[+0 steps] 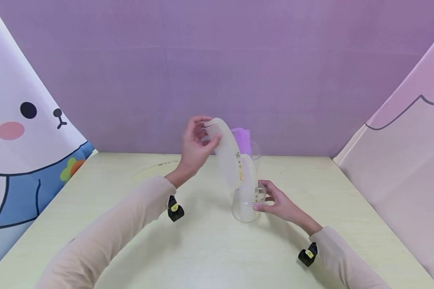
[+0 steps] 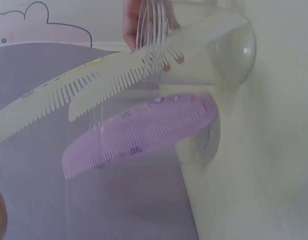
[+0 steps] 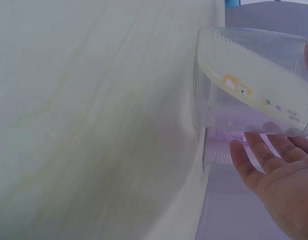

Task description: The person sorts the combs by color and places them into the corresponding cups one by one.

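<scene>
My left hand [image 1: 195,146] pinches a white comb [image 1: 229,160] near its upper end, thumb in front. This comb hangs tilted, its lower end at the mouth of a clear plastic cup [image 1: 246,218]. A second white comb [image 1: 248,176] leans inside that cup, its printed pattern [image 3: 239,87] visible through the wall in the right wrist view. Around the cup's rim, the thumb and fingers of my right hand [image 1: 280,204] hold it from the right. Behind stands another clear cup [image 1: 256,149] with purple combs [image 1: 243,140] in it.
Another pale comb [image 1: 166,164] lies on the light wooden table [image 1: 209,257], partly behind the left forearm. A purple cloth wall [image 1: 217,72] closes off the back, with printed cloth panels [image 1: 18,160] at both sides. Each wrist carries a small black camera [image 1: 175,212].
</scene>
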Available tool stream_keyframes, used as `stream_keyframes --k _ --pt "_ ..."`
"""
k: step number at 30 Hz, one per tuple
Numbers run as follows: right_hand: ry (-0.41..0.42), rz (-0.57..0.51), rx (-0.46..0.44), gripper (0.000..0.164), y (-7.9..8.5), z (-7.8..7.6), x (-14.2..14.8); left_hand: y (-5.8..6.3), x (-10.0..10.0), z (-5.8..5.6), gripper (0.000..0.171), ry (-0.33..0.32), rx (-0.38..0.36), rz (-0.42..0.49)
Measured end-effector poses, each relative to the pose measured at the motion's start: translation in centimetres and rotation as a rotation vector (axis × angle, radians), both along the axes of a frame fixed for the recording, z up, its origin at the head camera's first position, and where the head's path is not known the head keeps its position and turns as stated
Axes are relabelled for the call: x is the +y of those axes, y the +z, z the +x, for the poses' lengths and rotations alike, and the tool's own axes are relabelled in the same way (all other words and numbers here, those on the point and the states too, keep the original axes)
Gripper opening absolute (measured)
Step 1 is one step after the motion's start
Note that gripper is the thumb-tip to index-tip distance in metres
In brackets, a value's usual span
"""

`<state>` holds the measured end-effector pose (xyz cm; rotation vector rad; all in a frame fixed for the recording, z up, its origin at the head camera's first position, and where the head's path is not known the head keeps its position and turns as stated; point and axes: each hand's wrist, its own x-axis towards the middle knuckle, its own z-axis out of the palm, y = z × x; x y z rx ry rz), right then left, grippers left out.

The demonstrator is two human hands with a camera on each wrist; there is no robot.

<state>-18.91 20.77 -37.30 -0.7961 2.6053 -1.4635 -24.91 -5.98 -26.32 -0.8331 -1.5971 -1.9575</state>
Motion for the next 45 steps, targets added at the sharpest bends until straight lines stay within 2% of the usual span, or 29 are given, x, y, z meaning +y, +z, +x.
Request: stream_keyframes --k 13,18,20,25,27,34,39,45 --pt "0.003 -0.002 0.001 0.069 0.0 0.0 0.0 -1.2 2.7 0.9 0.045 -0.036 -0.059 -0.002" --pt "0.008 -0.004 0.000 0.068 -0.1 -0.1 0.1 -1.1 3.3 2.6 0.042 -0.049 -0.084 -0.044" --pt "0.004 0.000 -0.007 0.068 -0.1 0.0 0.1 -1.8 3.7 2.6 0.041 -0.047 -0.088 -0.060" --pt "-0.007 0.012 -0.020 0.068 0.0 0.1 0.0 -4.5 4.6 1.4 0.041 -0.048 -0.098 -0.087" --pt "-0.008 0.013 -0.021 0.068 0.0 0.0 0.0 -4.8 4.8 1.6 0.041 -0.049 -0.115 -0.103" --pt "-0.009 0.016 -0.022 0.068 0.1 0.0 0.0 -4.4 4.9 3.4 0.040 -0.065 -0.154 -0.154" --pt "-0.011 0.018 -0.018 0.068 0.1 0.0 0.1 -4.7 4.8 3.9 0.040 -0.059 -0.159 -0.198" --pt "-0.010 0.004 -0.007 0.068 0.1 0.0 0.1 -5.1 4.9 3.8 0.042 -0.058 -0.172 -0.220"
